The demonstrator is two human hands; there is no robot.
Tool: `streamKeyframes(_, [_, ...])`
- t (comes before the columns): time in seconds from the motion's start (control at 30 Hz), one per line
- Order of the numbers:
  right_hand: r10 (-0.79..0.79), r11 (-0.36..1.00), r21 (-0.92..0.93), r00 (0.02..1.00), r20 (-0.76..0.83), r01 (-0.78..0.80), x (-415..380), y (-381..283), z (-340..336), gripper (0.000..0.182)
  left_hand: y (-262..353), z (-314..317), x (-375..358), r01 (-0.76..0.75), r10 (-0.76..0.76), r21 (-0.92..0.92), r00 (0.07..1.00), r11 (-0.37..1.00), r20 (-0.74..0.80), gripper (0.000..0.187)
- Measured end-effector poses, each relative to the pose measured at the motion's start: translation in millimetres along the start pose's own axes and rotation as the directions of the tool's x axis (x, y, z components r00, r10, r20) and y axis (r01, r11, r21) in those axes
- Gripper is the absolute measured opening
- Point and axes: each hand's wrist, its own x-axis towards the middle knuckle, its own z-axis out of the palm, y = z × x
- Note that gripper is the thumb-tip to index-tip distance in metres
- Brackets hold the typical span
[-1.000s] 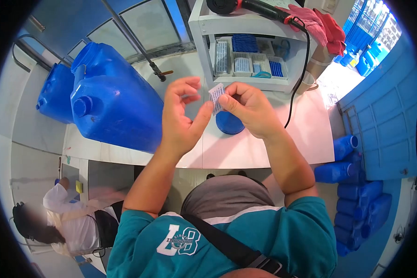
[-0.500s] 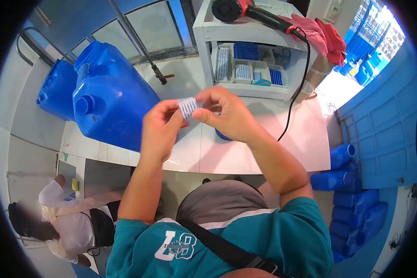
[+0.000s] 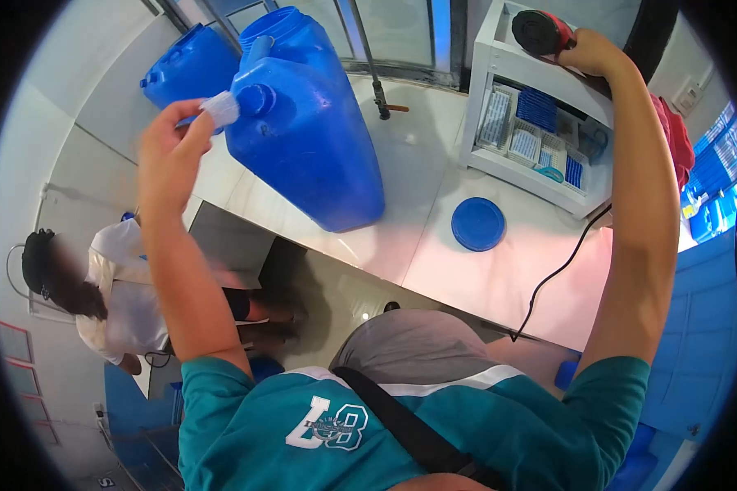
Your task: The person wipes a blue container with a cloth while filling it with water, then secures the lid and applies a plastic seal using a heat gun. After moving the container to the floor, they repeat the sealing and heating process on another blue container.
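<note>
Here, the left hand [image 3: 168, 151] pinched a pale strip [image 3: 221, 108].
A blue jug [image 3: 307, 143] stood beside it; the right hand [image 3: 591, 54] clasped a blower [image 3: 539, 31].

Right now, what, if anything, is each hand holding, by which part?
Left hand: a thin whitish piece, pinched by one edge. Right hand: the red-and-black tool, near its red section; exact grip partly hidden.

Can't read strip [image 3: 223, 109] in L hand [image 3: 170, 147] from here, too blurry. Blower [image 3: 537, 34] handle's hid by R fingers [image 3: 579, 54]. R forearm [image 3: 647, 180] blocks pt of red cloth [image 3: 677, 143] & R edge of counter [image 3: 467, 278]. Blue thing [image 3: 565, 375] by nr R corner: can't ID.
</note>
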Motion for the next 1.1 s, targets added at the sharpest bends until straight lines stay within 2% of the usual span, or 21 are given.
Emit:
streamKeyframes(0.07, [-0.021,1.000,-0.010,0.999,0.027,0.021,4,-3,2,0.056,13,14,-4,0.015,-0.014,0.067,1.000,0.998,-0.015,0.035])
streamKeyframes(0.13, [0.012,1.000,-0.013,1.000,0.005,-0.012,2,-5,1,0.057,15,28,-4,-0.242,0.262,0.203,0.962,0.949,-0.080,0.034])
streamKeyframes(0.17, [0.051,0.999,-0.017,0.999,-0.017,-0.051,0,-6,-1,0.058,22,29,-7,-0.323,0.370,0.351,0.926,0.879,-0.075,0.032])
streamKeyframes(0.2, [0.051,0.998,-0.019,0.998,-0.023,-0.051,-4,-4,-4,0.058,24,31,-7,-0.325,0.374,0.350,0.924,0.879,-0.079,0.032])
streamKeyframes(0.27, [0.037,0.946,0.323,0.994,-0.099,-0.003,-17,3,-8,0.057,24,36,-6,-0.460,0.480,0.285,0.877,0.841,0.001,0.028])
streamKeyframes(0.33, [0.099,0.668,0.743,0.994,-0.038,-0.038,-42,-5,-18,0.051,20,33,-4,-0.496,0.499,0.267,0.864,0.826,0.061,0.028])
streamKeyframes(0.4, [0.219,0.110,0.993,0.975,0.026,-0.051,-103,-49,-36,0.044,20,34,-2,-0.532,0.518,0.242,0.846,0.811,0.126,0.028])
streamKeyframes(0.43, [0.222,0.108,0.992,0.975,0.033,-0.058,-118,-49,-32,0.044,25,35,-8,-0.545,0.530,0.210,0.838,0.812,0.127,0.031])
streamKeyframes(0.5, [0.159,0.100,0.994,0.986,-0.058,0.042,-139,-50,-23,0.046,30,38,-12,-0.550,0.535,0.178,0.835,0.816,0.130,0.035])
streamKeyframes(0.53, [0.158,0.099,0.994,0.986,-0.051,0.036,-150,-53,-17,0.046,31,39,-12,-0.564,0.544,0.247,0.826,0.788,0.149,0.041])
streamKeyframes(0.6, [0.005,0.065,0.982,0.984,-0.175,0.175,-170,-61,-4,0.039,29,39,-8,-0.576,0.553,0.315,0.816,0.754,0.168,0.048])
streamKeyframes(0.63, [0.023,0.072,0.965,0.966,-0.256,0.254,-179,-72,0,0.040,27,38,-6,-0.581,0.546,0.377,0.812,0.722,0.206,0.053])
streamKeyframes(0.67, [-0.016,0.049,0.952,0.953,-0.302,0.303,-183,-75,6,0.048,25,37,-3,-0.586,0.536,0.434,0.808,0.684,0.244,0.058])
streamKeyframes(0.73, [-0.053,0.057,0.930,0.932,-0.359,0.362,-192,-80,14,0.054,24,36,0,-0.590,0.537,0.415,0.805,0.692,0.250,0.059])
streamKeyframes(0.8, [-0.048,0.044,0.941,0.941,-0.334,0.336,-197,-80,21,0.061,23,34,4,-0.595,0.536,0.396,0.803,0.700,0.259,0.061])
streamKeyframes(0.87, [-0.118,0.089,0.916,0.917,-0.381,0.392,-200,-78,24,0.066,21,29,13,-0.684,0.600,0.345,0.729,0.642,0.328,0.062])
streamKeyframes(0.9, [-0.101,0.114,0.917,0.922,-0.373,0.383,-203,-82,23,0.068,21,25,19,-0.684,0.600,0.345,0.729,0.643,0.330,0.062])
streamKeyframes(0.97, [-0.120,0.103,0.938,0.940,-0.319,0.331,-206,-80,30,0.075,19,17,38,-0.825,0.658,0.269,0.560,0.497,0.504,0.068])
streamKeyframes(1.0, [-0.140,0.094,0.955,0.954,-0.265,0.280,-209,-80,36,0.082,18,14,44,-0.824,0.657,0.270,0.562,0.498,0.503,0.068])
streamKeyframes(1.07, [-0.160,0.033,0.979,0.968,-0.195,0.203,-215,-83,53,0.079,16,9,55,-0.768,0.579,0.136,0.574,0.626,0.579,0.076])
streamKeyframes(1.1, [-0.220,0.026,0.985,0.962,-0.161,0.171,-217,-90,57,0.078,14,8,60,-0.789,0.595,0.114,0.541,0.604,0.594,0.082])
